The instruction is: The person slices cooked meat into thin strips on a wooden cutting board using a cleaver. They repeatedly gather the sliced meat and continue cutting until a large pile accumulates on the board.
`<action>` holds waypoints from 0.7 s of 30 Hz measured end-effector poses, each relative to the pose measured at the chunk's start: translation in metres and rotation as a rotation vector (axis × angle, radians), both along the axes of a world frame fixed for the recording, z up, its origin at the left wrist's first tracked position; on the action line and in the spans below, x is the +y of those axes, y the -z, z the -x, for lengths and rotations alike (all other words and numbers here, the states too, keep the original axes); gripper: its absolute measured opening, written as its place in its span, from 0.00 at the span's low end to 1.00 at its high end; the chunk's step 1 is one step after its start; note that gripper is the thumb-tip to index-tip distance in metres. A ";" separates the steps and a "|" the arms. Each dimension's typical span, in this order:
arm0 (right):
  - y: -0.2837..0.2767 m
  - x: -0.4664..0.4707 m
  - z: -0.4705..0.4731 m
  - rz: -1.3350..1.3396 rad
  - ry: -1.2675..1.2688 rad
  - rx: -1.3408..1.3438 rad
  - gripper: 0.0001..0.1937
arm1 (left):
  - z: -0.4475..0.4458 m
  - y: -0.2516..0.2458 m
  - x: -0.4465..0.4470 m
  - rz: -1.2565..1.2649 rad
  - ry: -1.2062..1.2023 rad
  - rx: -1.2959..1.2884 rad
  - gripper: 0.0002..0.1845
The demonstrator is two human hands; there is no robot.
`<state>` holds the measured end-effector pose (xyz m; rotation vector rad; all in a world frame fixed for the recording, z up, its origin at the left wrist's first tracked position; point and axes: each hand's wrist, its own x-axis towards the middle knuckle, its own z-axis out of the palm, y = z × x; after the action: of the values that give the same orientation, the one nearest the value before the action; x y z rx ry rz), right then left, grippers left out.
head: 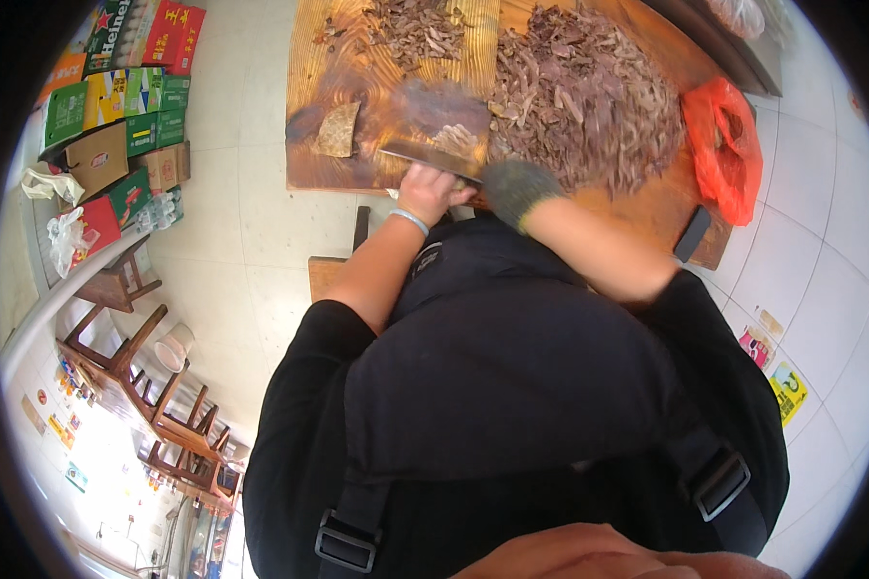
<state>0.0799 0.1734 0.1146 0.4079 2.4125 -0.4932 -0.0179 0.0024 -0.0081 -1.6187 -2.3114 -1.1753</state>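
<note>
A broad-bladed kitchen knife (pixel 423 155) lies slantwise over the near edge of a wooden table (pixel 333 170). My right hand (pixel 520 189), in a dark knitted glove and slightly blurred, is closed at the blade's right end; the handle is hidden. My left hand (pixel 429 194), bare with a pale bangle, is bent against the near side of the blade, so its grip is unclear. Just beyond the blade are blurred meat pieces (pixel 452 134). A large heap of sliced brownish meat (pixel 579 94) spreads to the right. A flat tan piece (pixel 338 130) lies at left.
A smaller heap of slices (pixel 420 32) is at the table's far side. A red plastic bag (pixel 742 159) and a dark flat object (pixel 693 233) sit along the right edge. Stacked cartons (pixel 141 101) line the left wall. Wooden stools (pixel 119 279) and a bin (pixel 174 347) stand lower left.
</note>
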 end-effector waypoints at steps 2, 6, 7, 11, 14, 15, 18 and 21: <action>0.011 -0.007 0.017 0.030 -0.049 0.120 0.13 | 0.001 -0.002 -0.002 0.026 0.022 -0.020 0.20; 0.005 -0.011 0.030 0.023 -0.039 0.041 0.12 | 0.006 -0.007 -0.007 0.040 0.077 -0.002 0.23; -0.003 -0.008 0.023 0.022 -0.025 0.022 0.12 | 0.008 -0.008 -0.007 0.038 0.092 0.004 0.23; -0.026 0.001 0.000 0.020 -0.002 -0.057 0.14 | 0.011 -0.008 -0.007 0.005 0.129 0.033 0.23; -0.020 -0.001 0.006 0.035 0.045 -0.052 0.15 | 0.012 -0.005 -0.006 -0.010 0.133 0.027 0.23; -0.016 -0.004 0.013 0.038 0.072 -0.077 0.15 | 0.012 -0.004 -0.007 -0.002 0.135 0.010 0.23; -0.008 -0.008 0.032 0.069 -0.026 0.002 0.15 | 0.012 -0.003 -0.008 0.023 0.136 0.017 0.23; -0.017 -0.004 0.029 0.067 -0.102 0.016 0.15 | 0.011 -0.004 -0.007 -0.013 0.115 0.022 0.23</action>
<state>0.0506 0.1692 0.1311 0.2517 2.4102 -0.5325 -0.0287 -0.0050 -0.0037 -1.7724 -2.2192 -1.1849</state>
